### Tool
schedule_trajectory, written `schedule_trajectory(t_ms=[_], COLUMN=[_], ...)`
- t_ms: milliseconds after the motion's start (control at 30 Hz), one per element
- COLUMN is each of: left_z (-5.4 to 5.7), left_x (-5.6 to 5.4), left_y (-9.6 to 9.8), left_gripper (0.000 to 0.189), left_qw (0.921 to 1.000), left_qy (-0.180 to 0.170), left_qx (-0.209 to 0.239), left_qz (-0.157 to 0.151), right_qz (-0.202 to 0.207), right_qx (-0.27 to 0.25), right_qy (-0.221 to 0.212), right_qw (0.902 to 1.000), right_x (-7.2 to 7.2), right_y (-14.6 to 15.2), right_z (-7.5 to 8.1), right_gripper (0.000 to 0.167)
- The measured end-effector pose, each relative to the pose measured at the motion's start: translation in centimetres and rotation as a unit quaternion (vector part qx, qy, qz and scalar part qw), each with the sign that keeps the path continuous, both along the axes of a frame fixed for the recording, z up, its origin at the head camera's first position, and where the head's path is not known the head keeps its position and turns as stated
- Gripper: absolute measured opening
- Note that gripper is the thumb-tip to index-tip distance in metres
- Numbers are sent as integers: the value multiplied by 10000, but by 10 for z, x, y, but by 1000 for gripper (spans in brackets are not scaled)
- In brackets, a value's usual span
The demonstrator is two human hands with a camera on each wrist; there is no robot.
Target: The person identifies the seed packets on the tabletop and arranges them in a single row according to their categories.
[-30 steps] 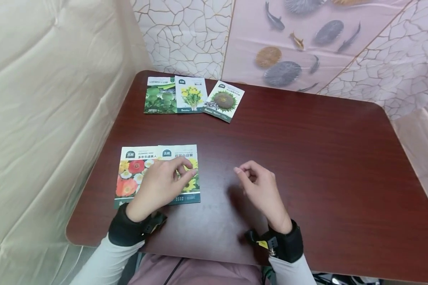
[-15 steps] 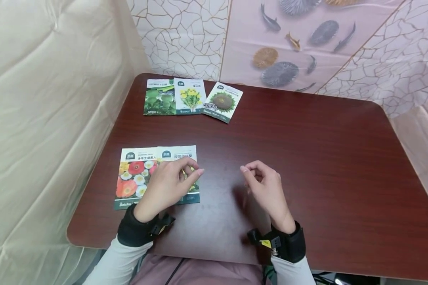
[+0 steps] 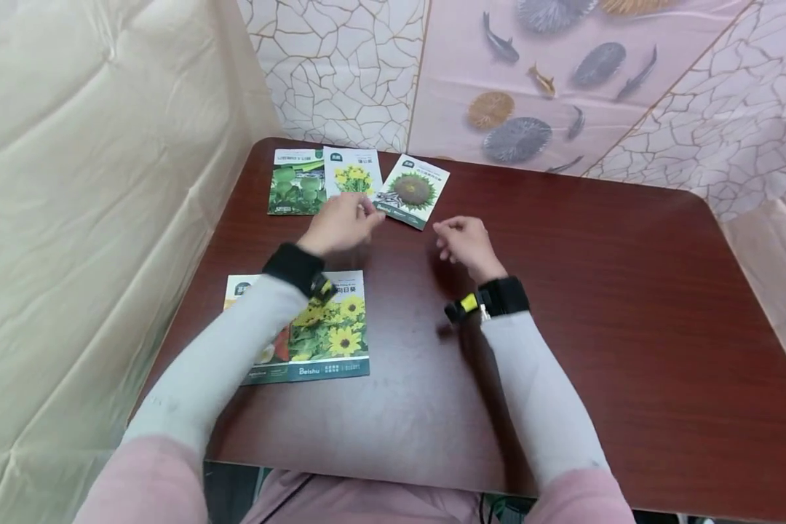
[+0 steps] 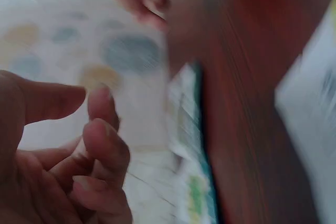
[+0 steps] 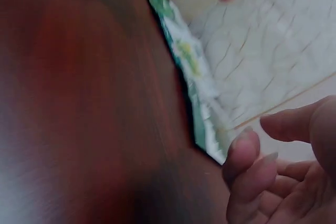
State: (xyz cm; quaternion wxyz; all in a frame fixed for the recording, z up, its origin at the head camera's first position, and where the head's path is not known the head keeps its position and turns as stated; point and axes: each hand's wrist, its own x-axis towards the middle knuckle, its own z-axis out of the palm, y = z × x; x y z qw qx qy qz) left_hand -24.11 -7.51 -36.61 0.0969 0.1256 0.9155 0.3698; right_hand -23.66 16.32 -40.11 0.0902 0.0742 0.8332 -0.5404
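My left hand hovers at the near edge of the back row of seed packets, overlapping the packet with yellow flowers; its fingers are loosely bent and hold nothing. To the right, my right hand is over the table, also with bent fingers and nothing between them, close to the tilted packet with a large sunflower head. A green-leaf packet lies at the row's left end. Nearer me lie a yellow sunflower seed packet and a flower seed packet, the latter mostly hidden under my left forearm.
The dark red-brown table has rounded corners. A pale cloth hangs along its left side, and a patterned backdrop stands behind the far edge. Black wrist bands with small cameras sit on both wrists.
Both hands have moved forward, away from my body, from beside the near packets toward the back row. The packets lie where they were.
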Motion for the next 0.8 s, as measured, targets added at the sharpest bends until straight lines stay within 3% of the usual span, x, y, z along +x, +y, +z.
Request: schedule_trajectory(t_ms=[100, 167, 233, 333, 533, 800], left_z=[-11, -21, -32, -45, -53, -50], left_x=[-47, -74, -94, -113, -123, -114], left_y=[13, 22, 31, 42, 53, 54], left_gripper=[26, 30, 31, 28, 27, 25], left_qw=[9993, 9972, 9943, 9893, 9851, 9851], left_qy=[-257, -422, -582, -907, -1083, -838], left_qx=[-169, -432, -656, -804, -625, -352], left_qz=[234, 429, 601, 807, 1184, 1461], right_qz=[-351, -677, -997, -1415, -2055, -2449], right_qx=[-424, -562, -652, -804, -1226, -1088], right_qy=[-529, -742, -845, -945, -985, -952], right_qw=[9971, 9934, 9893, 9821, 9659, 9587], right_x=[-35, -51, -63, -74, -87, -93], right_y=[-5, -8, -12, -19, -27, -20], right_z=[-6, -9, -13, -18, -26, -33], right_gripper=[34, 33, 30, 28, 27, 23])
